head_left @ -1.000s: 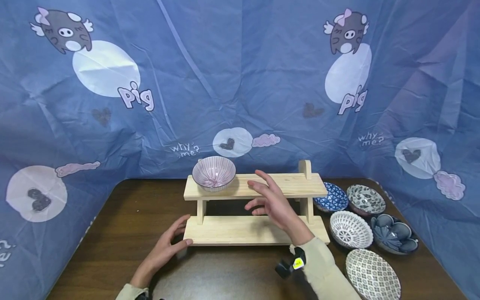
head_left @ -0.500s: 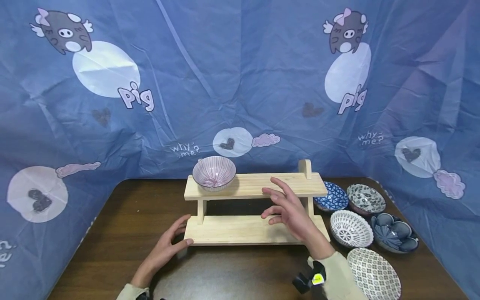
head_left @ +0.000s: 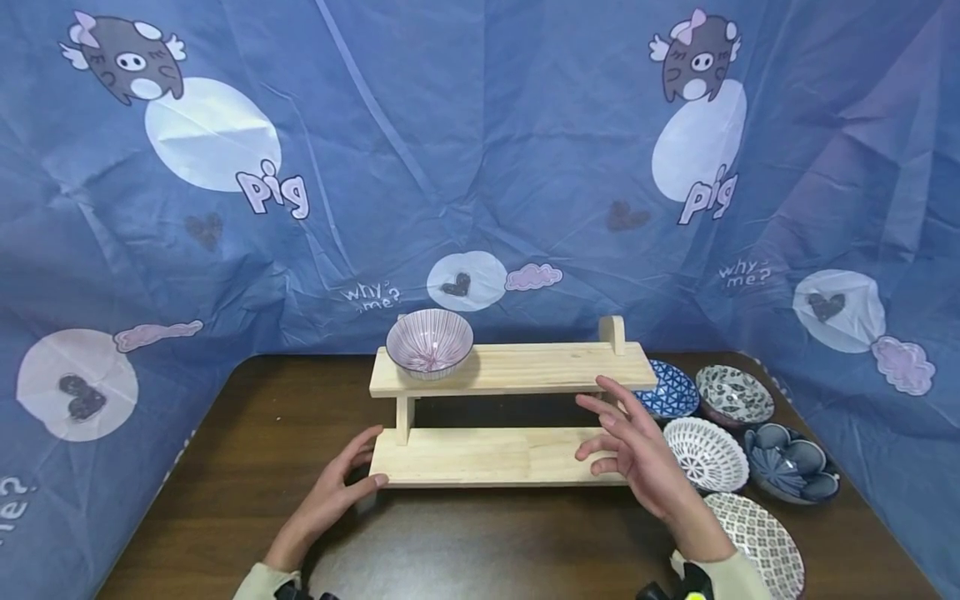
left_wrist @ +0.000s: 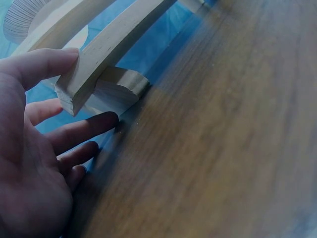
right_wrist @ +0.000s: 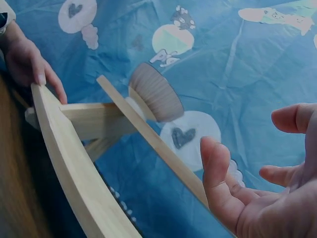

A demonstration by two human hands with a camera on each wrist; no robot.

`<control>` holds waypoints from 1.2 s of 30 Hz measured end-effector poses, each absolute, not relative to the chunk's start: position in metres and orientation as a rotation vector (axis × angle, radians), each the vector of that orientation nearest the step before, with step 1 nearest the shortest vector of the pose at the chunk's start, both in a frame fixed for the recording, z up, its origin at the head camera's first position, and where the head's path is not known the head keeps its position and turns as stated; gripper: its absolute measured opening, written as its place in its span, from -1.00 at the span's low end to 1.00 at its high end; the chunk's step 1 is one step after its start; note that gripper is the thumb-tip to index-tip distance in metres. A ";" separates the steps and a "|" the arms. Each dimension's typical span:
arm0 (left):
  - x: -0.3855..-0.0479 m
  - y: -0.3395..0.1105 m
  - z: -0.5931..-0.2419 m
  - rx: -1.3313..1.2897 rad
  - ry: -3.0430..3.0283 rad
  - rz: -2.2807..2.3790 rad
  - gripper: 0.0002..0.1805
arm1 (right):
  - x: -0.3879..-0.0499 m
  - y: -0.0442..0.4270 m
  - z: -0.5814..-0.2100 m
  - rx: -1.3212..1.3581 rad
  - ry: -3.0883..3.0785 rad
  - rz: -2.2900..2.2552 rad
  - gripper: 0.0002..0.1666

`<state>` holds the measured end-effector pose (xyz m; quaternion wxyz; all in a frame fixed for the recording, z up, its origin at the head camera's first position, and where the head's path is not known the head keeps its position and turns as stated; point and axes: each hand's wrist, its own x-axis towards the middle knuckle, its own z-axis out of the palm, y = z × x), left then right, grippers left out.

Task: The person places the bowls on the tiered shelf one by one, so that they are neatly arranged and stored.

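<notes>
A two-tier wooden display shelf (head_left: 510,457) stands on the table, its left end held by my left hand (head_left: 330,496). In the left wrist view that hand's thumb (left_wrist: 54,64) lies on the lower board, with the other fingers around its end. On the upper board's left part sits a purple-striped bowl (head_left: 430,342). My right hand (head_left: 637,450) hovers before the shelf's right end, fingers loosely bent and holding nothing. It partly hides the right support and the lower board's right end. Nearest to it is a white bowl with dark dashes (head_left: 705,454).
Right of the shelf are a blue-patterned bowl (head_left: 666,390), a leaf-patterned bowl (head_left: 735,393), a dark blue flower bowl (head_left: 791,462) and a diamond-patterned bowl (head_left: 765,533), partly behind the right forearm. Blue printed cloth (head_left: 480,167) hangs behind the brown table (head_left: 480,550).
My right hand has moved right and somewhat down, from the middle of the shelf to its right end. The left hand, shelf and bowls have stayed in place.
</notes>
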<state>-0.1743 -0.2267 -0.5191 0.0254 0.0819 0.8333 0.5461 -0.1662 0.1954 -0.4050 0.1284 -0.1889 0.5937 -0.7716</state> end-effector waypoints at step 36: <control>-0.173 -0.226 -0.519 0.309 2.630 1.673 -0.26 | -0.083 0.343 -0.460 -0.635 0.951 -2.505 -0.23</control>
